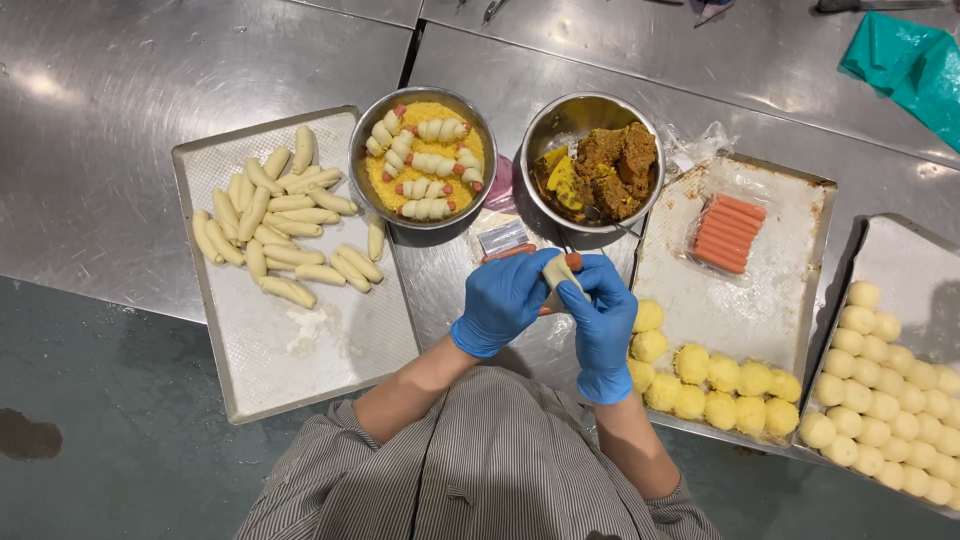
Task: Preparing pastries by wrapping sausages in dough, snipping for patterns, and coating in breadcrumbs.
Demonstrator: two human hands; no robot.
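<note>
Your two blue-gloved hands are together right in front of you, both clamped on one sausage (pixel 572 262) with a strip of dough (pixel 556 272) going round it — left hand (pixel 500 300) cupping, right hand (pixel 603 315) pinching the wrap. Looks like you're somewhere mid-batch. Just right of your hands, the middle tray (pixel 800 200) has a row of crumbed yellow balls (pixel 715 385) near you and a pack of raw sausages (pixel 727 233) farther up, so plenty left to wrap. The far-right tray (pixel 905 250) is loaded with pale dough balls (pixel 885 395). On your left, the perforated tray (pixel 300 350) holds dough sticks (pixel 285 225). Farther back, one steel bowl (pixel 423 158) has finished wrapped sausages sitting on yellow crumbs — the other bowl (pixel 592 160) holds brown filling.
</note>
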